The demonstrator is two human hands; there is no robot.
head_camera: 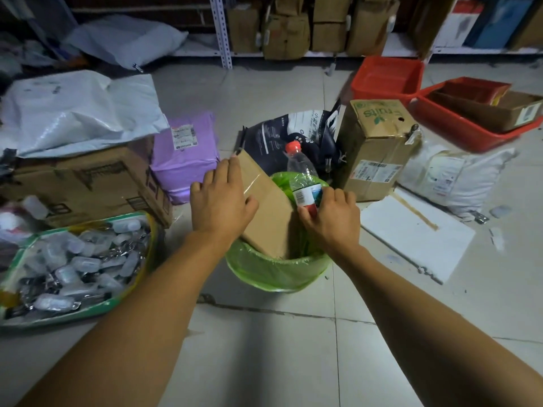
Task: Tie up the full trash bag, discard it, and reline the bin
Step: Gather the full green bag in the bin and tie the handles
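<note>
A round bin lined with a green trash bag [273, 271] stands on the tiled floor at the centre. A brown cardboard box [270, 207] sticks out of it, tilted. My left hand [220, 198] lies over the box's upper left side, fingers on its top edge and thumb on its face. Beside the box a clear plastic bottle [302, 171] with a red cap leans upright in the bag. My right hand [329, 215] grips the bottle's lower labelled part.
Left: cardboard box [88, 183], grey mailer [73, 110], purple parcel [185, 154], bag of small packets [73, 268]. Behind the bin: dark bag [288, 130], "fruits" carton [379, 148]. Right: red trays [470, 118], white parcel [452, 177], white board [411, 233]. Shelves stand behind.
</note>
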